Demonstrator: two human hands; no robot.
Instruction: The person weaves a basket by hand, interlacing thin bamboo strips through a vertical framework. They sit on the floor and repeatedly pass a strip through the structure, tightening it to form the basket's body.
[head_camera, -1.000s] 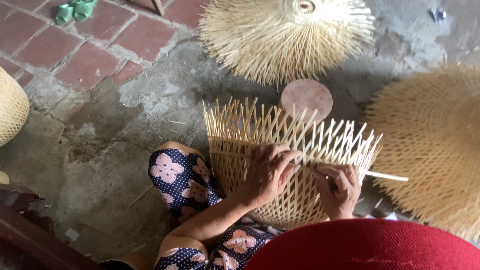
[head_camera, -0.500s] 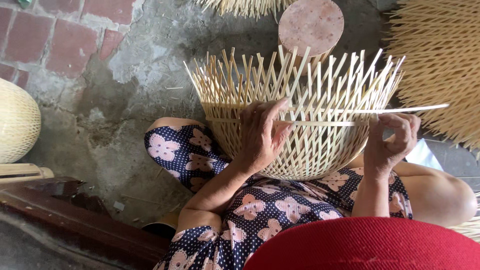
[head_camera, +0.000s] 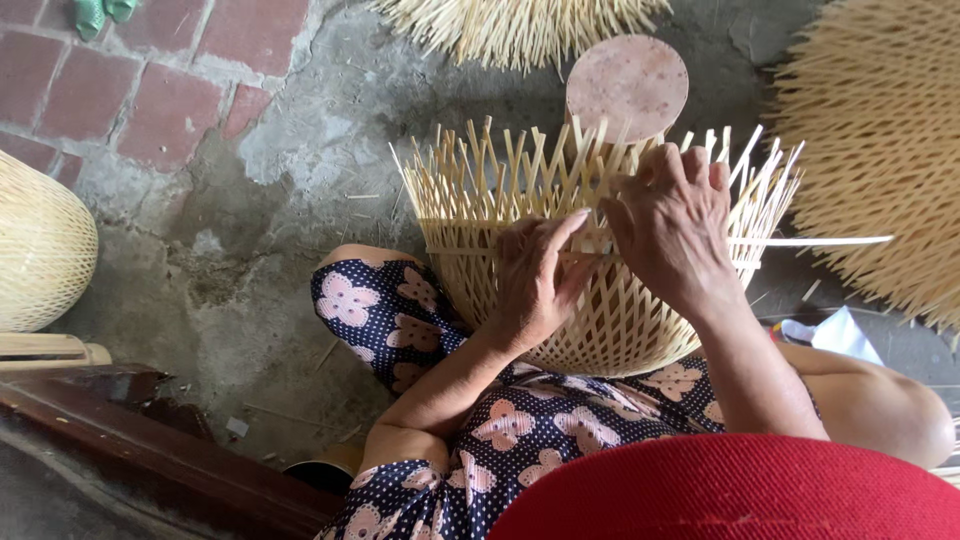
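- Half-woven bamboo basket (head_camera: 590, 300) is resting on the person's lap, centre of the frame; it looks light, springy, with brittle upright splints.
- Left hand (head_camera: 535, 280) is pinching the horizontal weaving strip (head_camera: 820, 241) against the wall.
- Right hand (head_camera: 670, 225) is pressing, fingers curled, onto the rim uprights, likely the firmest hold.
- Round stool top (head_camera: 627, 82) is sitting beyond, top centre.

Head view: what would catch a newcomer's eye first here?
The half-woven bamboo basket in the person's lap at centre, its loose strip ends fanning upward. Both hands work on its wall: the left hand presses against the weave, and the right hand sits beside it at a long thin strip that sticks out to the right. A round pinkish disc lies on the concrete floor just beyond the basket.
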